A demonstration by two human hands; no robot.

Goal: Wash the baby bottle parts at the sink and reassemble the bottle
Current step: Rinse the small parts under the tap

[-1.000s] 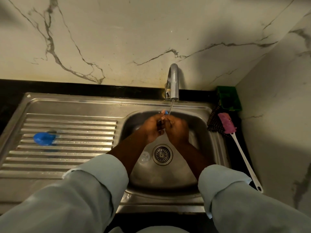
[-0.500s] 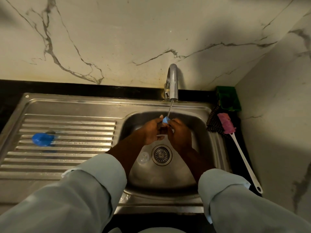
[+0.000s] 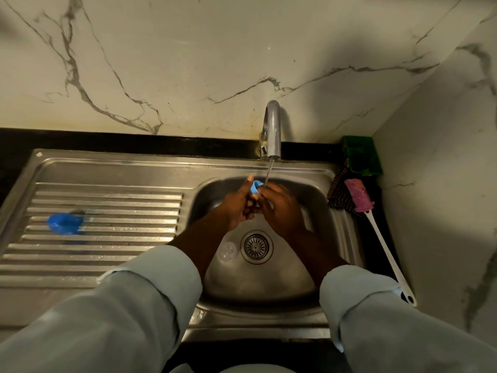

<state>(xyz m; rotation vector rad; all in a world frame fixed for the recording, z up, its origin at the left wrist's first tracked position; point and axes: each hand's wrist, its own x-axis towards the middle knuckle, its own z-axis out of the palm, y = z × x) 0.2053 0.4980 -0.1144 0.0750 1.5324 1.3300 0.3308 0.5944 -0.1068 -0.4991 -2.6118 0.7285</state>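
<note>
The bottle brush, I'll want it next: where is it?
In the head view the bottle brush lies on the dark counter right of the sink, pink head near the green holder.

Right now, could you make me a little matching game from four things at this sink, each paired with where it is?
Things:
1. small blue part
2. blue cap
3. pink-headed brush
4. clear round piece

Places:
A. on the ribbed drainboard
B. on the basin floor beside the drain
C. held in the hands under the running tap
D. on the counter right of the basin

Pairs: 1-C, 2-A, 3-D, 4-B
</note>
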